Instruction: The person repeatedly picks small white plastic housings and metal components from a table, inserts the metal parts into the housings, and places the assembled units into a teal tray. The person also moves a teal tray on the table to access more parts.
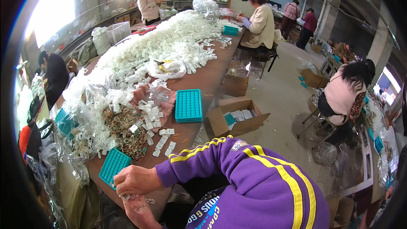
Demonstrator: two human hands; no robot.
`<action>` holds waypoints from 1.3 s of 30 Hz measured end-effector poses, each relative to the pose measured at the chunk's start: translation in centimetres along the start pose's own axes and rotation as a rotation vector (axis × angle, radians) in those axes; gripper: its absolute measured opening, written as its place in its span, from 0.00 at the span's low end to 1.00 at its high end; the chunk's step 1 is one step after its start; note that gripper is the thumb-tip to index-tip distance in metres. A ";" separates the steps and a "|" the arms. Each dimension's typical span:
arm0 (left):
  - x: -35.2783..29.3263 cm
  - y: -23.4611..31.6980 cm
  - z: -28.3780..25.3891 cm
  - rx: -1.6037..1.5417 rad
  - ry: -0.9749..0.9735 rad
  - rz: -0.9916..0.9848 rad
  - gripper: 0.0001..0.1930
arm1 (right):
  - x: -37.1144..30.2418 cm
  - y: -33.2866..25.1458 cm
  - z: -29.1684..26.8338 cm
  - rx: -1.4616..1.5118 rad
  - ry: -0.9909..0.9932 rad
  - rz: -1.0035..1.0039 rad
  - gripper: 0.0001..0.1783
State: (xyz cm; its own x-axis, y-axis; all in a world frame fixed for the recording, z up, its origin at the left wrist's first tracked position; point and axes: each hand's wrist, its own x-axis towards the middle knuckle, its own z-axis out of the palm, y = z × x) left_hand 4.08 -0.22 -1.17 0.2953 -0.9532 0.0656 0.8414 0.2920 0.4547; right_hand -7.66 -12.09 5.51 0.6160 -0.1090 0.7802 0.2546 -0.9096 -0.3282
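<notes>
My right hand (136, 178), in a purple sleeve with yellow stripes, is closed, its fingertips pinched down over the left hand's fingers. What it pinches is too small to make out. Below it, my left hand (140, 212) is turned palm up and partly curled. A small whitish piece (126, 196) shows at its fingers, and thin pale looped bits (150, 201) lie at the palm's edge. Just beyond the hands, a teal tray (115, 165) with rows of small cells lies at the table edge; a tiny round piece sits at its near corner.
A tangled heap of brownish small parts (125, 130) lies beyond the tray, with white plastic pieces (161, 142) beside it. Farther off are a second teal tray (188, 106), yellow-handled pliers (162, 66) and a large white pile (157, 38). An open carton (243, 127) stands right; several people work around.
</notes>
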 end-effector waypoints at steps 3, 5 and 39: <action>0.0 0.6 -1.1 -0.148 -0.156 -0.093 0.13 | 0.2 0.3 -0.6 0.042 -0.036 -0.148 0.09; -0.1 0.8 -1.3 -0.161 -0.148 -0.118 0.13 | 0.4 0.3 -0.8 0.063 -0.067 -0.243 0.09; -1.1 -2.7 3.0 0.213 0.253 0.328 0.12 | -6.4 0.5 -9.5 0.217 0.419 0.876 0.14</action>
State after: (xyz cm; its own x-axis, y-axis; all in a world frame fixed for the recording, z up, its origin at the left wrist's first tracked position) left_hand 0.17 -0.23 0.23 0.6536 -0.7563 0.0290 0.5815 0.5264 0.6203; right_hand -18.52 -15.67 5.42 0.3497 -0.8779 0.3271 -0.0077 -0.3519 -0.9360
